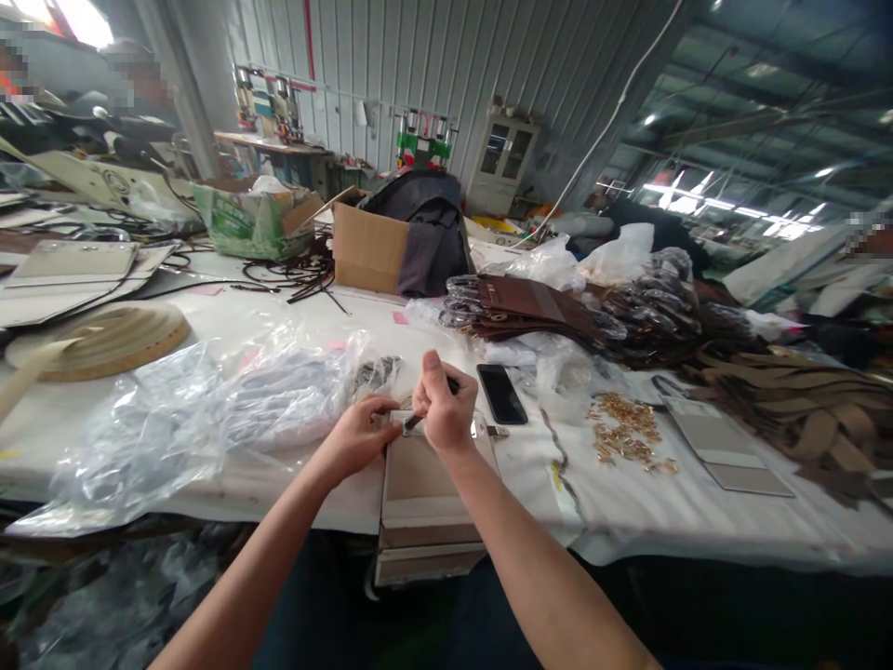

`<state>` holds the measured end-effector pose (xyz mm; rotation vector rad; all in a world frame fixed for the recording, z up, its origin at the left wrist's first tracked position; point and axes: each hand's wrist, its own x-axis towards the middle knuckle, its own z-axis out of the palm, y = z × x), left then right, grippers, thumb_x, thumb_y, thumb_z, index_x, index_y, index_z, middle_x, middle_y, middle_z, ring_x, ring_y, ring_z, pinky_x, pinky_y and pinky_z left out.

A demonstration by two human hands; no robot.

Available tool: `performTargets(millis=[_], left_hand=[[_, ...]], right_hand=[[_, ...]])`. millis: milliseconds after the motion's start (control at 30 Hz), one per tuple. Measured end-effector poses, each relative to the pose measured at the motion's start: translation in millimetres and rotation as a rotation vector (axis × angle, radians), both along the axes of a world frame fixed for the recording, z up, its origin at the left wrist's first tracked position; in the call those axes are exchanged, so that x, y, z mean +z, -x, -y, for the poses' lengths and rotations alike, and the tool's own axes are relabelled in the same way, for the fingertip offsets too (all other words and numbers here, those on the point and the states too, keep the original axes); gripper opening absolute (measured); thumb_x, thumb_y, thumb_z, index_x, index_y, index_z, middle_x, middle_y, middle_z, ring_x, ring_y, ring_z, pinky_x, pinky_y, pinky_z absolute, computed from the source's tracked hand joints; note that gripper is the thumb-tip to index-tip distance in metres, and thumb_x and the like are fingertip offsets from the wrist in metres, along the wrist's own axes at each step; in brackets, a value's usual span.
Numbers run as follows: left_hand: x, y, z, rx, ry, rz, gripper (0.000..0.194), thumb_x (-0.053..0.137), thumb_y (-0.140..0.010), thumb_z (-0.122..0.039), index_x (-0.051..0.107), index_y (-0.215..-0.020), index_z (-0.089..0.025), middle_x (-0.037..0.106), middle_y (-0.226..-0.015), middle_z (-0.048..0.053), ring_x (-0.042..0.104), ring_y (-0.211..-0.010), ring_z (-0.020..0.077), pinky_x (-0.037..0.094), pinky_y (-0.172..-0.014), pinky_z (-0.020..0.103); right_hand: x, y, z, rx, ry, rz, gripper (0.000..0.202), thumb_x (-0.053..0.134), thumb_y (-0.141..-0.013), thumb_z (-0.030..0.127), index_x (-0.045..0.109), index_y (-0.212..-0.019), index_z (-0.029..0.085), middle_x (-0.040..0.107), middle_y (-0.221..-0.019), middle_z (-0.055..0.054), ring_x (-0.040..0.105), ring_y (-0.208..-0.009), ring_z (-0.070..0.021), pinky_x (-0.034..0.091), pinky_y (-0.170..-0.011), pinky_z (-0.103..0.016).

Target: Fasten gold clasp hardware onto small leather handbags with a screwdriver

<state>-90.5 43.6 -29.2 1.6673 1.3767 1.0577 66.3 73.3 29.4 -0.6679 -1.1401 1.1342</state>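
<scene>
A beige panel with a folded lower part lies at the table's front edge and hangs over it. Along its top edge sit small metal fittings. My right hand is closed in a fist, thumb up, round a hand tool with a dark handle and a short metal end. The metal end points down to the left, against the panel's top edge. My left hand pinches the panel's upper left corner, thumb and fingers close to the tool's tip. What exactly lies under the tip is too small to tell.
A black phone lies right of my hands, then a pile of gold-coloured metal pieces and a grey panel. Clear plastic bags spread on the left beside a strap roll. Behind stand a cardboard box and stacked brown bags.
</scene>
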Motion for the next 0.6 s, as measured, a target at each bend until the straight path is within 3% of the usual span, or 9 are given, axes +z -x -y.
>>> performTargets(millis=[267, 367, 600], left_hand=[[-13.0, -3, -6, 0.063, 0.069, 0.107, 0.036, 0.078, -0.08, -0.034, 0.086, -0.112, -0.021, 0.077, -0.113, 0.009, 0.072, -0.106, 0.0299, 0.053, -0.098, 0.044], [-16.2, -3, -10, 0.065, 0.082, 0.114, 0.034, 0.077, -0.077, -0.03, 0.086, -0.108, -0.02, 0.075, -0.108, 0.008, 0.071, -0.102, 0.0291, 0.053, -0.095, 0.043], [-10.8, -4, -11, 0.084, 0.097, 0.083, 0.031, 0.075, -0.075, -0.02, 0.086, -0.104, -0.019, 0.072, -0.107, 0.007, 0.069, -0.104, 0.0287, 0.051, -0.096, 0.041]], right_hand=[[-3.1, 4, -7, 0.097, 0.048, 0.138, 0.071, 0.08, -0.098, 0.069, 0.044, -0.057, 0.024, 0.037, -0.05, 0.006, 0.032, -0.045, -0.009, 0.025, -0.045, -0.03], [-5.1, 7, -8, 0.075, 0.041, 0.139, 0.071, 0.079, -0.1, 0.068, 0.042, -0.058, 0.024, 0.035, -0.05, 0.006, 0.031, -0.045, -0.0092, 0.024, -0.046, -0.03], [-13.4, 8, -2, 0.019, -0.002, 0.144, 0.069, 0.077, -0.103, 0.063, 0.042, -0.058, 0.024, 0.036, -0.051, 0.006, 0.032, -0.045, -0.009, 0.026, -0.047, -0.031]])
